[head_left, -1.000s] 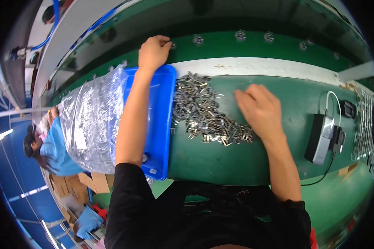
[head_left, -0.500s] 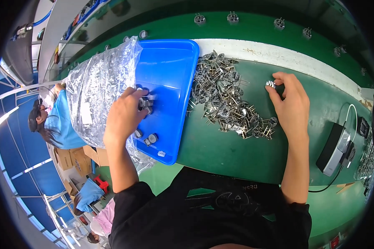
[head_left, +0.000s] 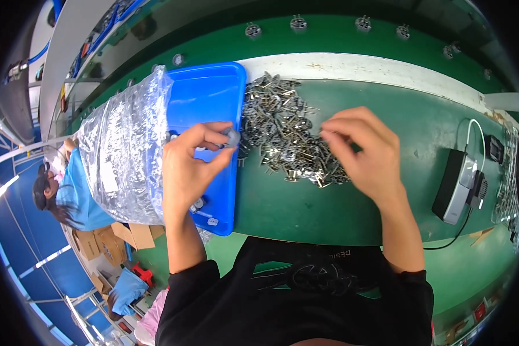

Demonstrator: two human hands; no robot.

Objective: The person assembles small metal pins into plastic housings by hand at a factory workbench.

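Observation:
My left hand [head_left: 187,164] is raised over the right side of the blue tray [head_left: 232,190]. Between its thumb and fingers it pinches a small round greyish cap [head_left: 232,138]. Across from it, my right hand [head_left: 368,153] hovers beside the right edge of a heap of metal-pronged parts [head_left: 279,124]. Its thumb and fingertips are drawn together, and whatever lies between them is hidden. A clear plastic bag [head_left: 124,144] covers the tray's left part. Low in the tray lies a small white piece [head_left: 213,221], near other small round parts [head_left: 197,205].
Behind the white ledge [head_left: 340,66], a green belt [head_left: 328,43] carries several spaced pronged parts. A black-and-silver box [head_left: 458,184] with cables stands on the right of the green table [head_left: 317,213]. At far left a person in blue [head_left: 86,179] sits near cardboard boxes [head_left: 106,245].
My left hand has lifted from the tray, moving right with a round cap. My right hand has come left and lower toward the heap. The view has shifted, with the table sitting further left.

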